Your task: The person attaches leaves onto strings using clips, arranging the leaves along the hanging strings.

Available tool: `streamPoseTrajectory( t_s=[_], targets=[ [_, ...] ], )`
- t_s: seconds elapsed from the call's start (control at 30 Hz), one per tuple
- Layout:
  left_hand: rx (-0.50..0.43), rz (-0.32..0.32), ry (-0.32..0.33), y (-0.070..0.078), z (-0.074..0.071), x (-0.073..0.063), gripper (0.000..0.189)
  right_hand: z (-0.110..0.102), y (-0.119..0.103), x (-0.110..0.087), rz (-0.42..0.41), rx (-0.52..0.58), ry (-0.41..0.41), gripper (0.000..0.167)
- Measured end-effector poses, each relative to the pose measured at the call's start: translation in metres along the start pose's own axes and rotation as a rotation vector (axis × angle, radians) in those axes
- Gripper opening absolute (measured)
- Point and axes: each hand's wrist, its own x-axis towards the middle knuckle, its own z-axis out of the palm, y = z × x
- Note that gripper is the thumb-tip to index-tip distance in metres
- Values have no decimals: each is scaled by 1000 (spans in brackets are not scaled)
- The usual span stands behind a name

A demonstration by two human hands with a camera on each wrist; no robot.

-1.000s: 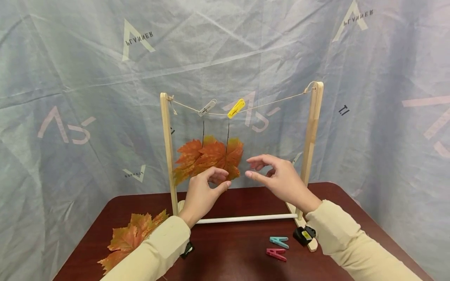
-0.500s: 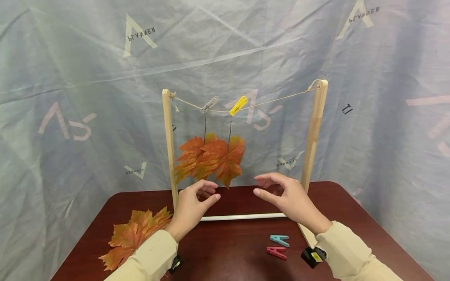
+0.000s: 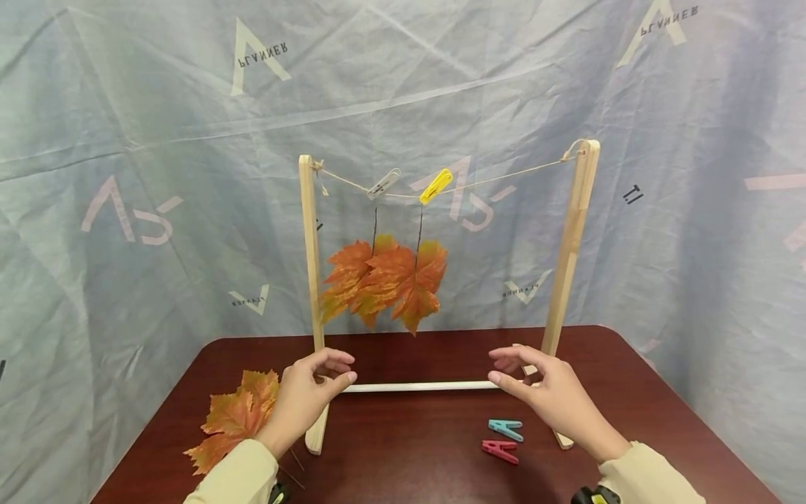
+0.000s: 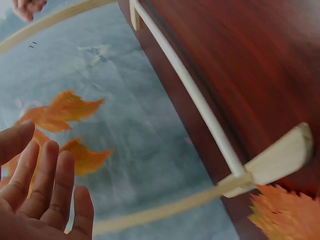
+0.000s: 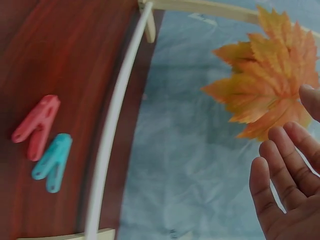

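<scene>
Two orange autumn leaves [image 3: 406,280] hang by dark stems beneath a string [image 3: 513,172] on a wooden frame. A grey clothespin [image 3: 383,184] and a yellow clothespin [image 3: 436,186] sit on the string above the stems. My left hand [image 3: 306,392], fingers relaxed and holding nothing, is by the frame's left post, near more leaves [image 3: 236,416] lying on the table. Over by the right post, my right hand [image 3: 550,387] is likewise free, thumb apart from its loosely bent fingers. Below and left of it lie a blue clothespin [image 3: 506,429] and a red clothespin [image 3: 500,451].
The wooden frame has a left post [image 3: 310,252], a right post [image 3: 571,245] and a white rod [image 3: 418,386] joining them low down. It stands on a dark red table [image 3: 403,455]. A grey printed curtain [image 3: 403,84] hangs behind and at the sides.
Both hands have drawn down and away from the hanging leaves, the left toward the left and the right toward the right. The leaves and clothespins stay in place while the view shifts slightly.
</scene>
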Motion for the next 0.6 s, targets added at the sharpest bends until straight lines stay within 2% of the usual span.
streamPoseTrajectory(
  t_s=[0.3,0.47,0.6],
  targets=[
    [9,-73,-36,-21,-11,-15,11,5,27,-17,58,-5,2,30],
    [26,-81,-77,-37,-18,-22,11,9,39,-27,111,-8,-10,30],
    [59,-84,-90,-49,-21,-27,13,13,48,-33,115,-16,-7,27]
  ],
)
